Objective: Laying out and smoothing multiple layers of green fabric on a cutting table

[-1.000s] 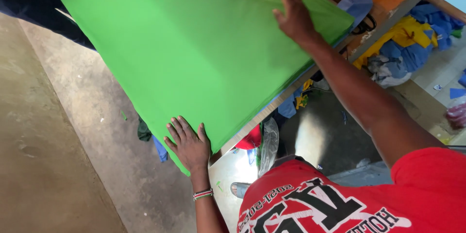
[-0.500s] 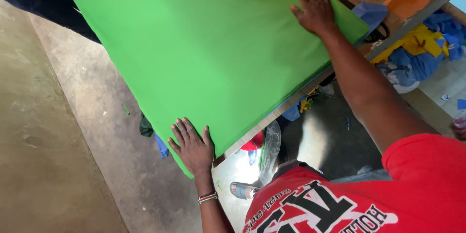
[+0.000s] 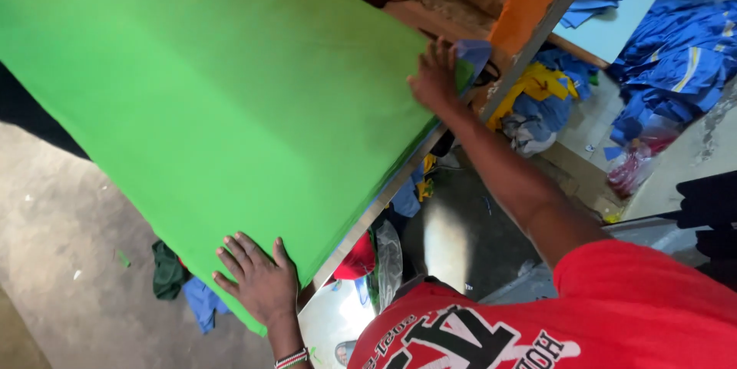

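While lying spread over the surface [image 3: 349,242], green cloth [image 3: 207,108] is sitting under both flat, open palms: left hand [image 3: 261,284] near corner, right hand [image 3: 435,77] far corner.

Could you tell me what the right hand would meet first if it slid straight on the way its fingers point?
Probably the folded blue cloth just past the right hand, at the corner of the green fabric.

My table [image 3: 384,204] carries a big stack of green fabric [image 3: 207,100], spread flat and overhanging its near edge.
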